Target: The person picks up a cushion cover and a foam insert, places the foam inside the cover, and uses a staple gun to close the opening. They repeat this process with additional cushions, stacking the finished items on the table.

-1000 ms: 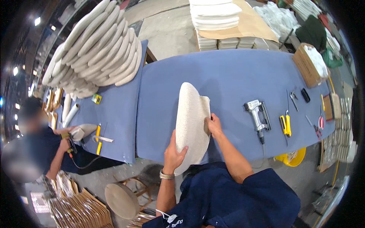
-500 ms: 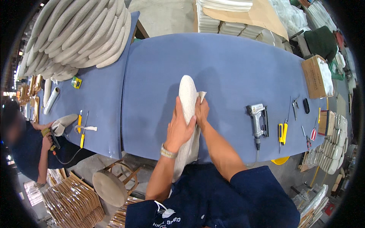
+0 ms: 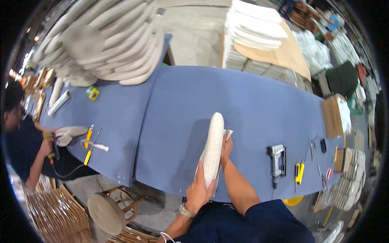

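Observation:
A long padded piece in cream textured fabric (image 3: 212, 150) stands on edge near the front of the blue table, pointing away from me. My left hand (image 3: 198, 192) is closed around its near left side, thumb on top. On its far right side my right hand (image 3: 227, 149) pinches a flap of loose fabric (image 3: 229, 133) that sticks out past the fingers. The near end of the piece is partly hidden by my left hand. Right of my hands lies a grey staple gun (image 3: 277, 162) with its hose, and beyond that a yellow-handled tool (image 3: 300, 173).
The blue table (image 3: 182, 101) meets a second table at left, bearing a tall pile of padded pieces (image 3: 121, 48). A co-worker (image 3: 24, 133) there holds a staple gun against a piece. A cardboard box (image 3: 331, 116) stands at right, a round stool (image 3: 106, 214) at lower left.
My left hand has slid toward the near end of the padded piece. My right hand keeps its grip on the flap. The view has shifted, so the table sits lower in it.

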`<state>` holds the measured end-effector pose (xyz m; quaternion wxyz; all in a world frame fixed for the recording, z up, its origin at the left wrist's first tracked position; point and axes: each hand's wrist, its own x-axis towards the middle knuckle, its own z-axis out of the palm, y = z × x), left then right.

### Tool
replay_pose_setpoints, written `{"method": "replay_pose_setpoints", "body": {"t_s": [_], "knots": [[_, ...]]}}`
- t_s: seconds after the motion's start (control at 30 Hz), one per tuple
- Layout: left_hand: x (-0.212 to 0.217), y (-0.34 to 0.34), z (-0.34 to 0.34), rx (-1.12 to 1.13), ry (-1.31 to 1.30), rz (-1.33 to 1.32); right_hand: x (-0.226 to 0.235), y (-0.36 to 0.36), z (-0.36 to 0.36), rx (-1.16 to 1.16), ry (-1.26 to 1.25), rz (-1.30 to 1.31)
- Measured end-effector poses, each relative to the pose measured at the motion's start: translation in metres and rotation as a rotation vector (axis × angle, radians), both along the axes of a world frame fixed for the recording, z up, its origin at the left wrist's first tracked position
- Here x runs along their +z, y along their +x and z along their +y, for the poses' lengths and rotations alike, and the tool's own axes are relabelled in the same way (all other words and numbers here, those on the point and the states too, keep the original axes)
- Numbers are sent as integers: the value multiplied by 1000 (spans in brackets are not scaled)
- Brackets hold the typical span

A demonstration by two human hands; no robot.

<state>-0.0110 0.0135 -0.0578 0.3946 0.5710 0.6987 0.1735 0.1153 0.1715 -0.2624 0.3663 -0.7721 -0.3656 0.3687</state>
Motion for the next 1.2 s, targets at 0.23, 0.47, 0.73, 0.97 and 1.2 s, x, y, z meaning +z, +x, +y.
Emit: {"method": "replay_pose_setpoints", "body": {"t_s": [0.23,0.47,0.73,0.97,1.2], "knots": [[-41,-18,-121,230,239,277,-7,1,0,80,147,282],[-32,-7,-122,234,313,258,9,54,-82,223,-252,687],[-13,-12,-111,25,208,173,-35,10,-98,218,92,772],[-12,1,-21,-54,173,140,-32,6,-127,59,26,872],[-46,13,-33,25,246,29,-30,9,-125,24,23,854]]}}
